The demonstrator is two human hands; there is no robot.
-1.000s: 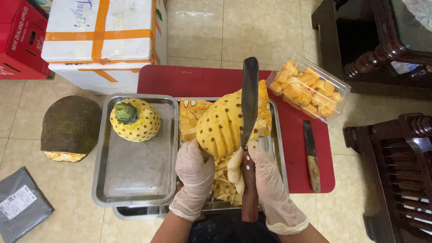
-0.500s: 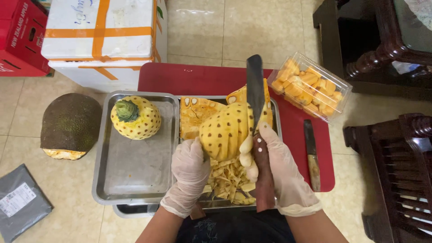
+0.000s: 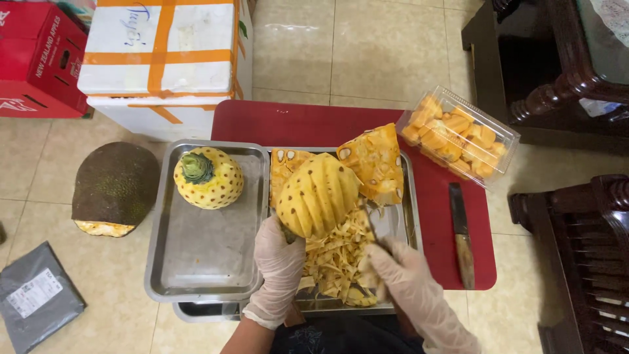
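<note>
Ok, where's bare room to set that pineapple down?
The left steel tray is bare in front of the peeled whole pineapple. The red table is bare behind both trays. The right steel tray is crowded with yellow trimmings, cut chunks and both hands.

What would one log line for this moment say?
left hand: holds peeled pineapple | right hand: holds knife | under: metal tray of peelings

jackfruit half (image 3: 114,189) at 9 o'clock on tiled floor | white foam box (image 3: 167,62) at 11 | red carton (image 3: 39,59) at 10 | grey parcel (image 3: 36,298) at 8 | dark wooden chair (image 3: 583,262) at 4 | spare knife (image 3: 462,236) at 3
</note>
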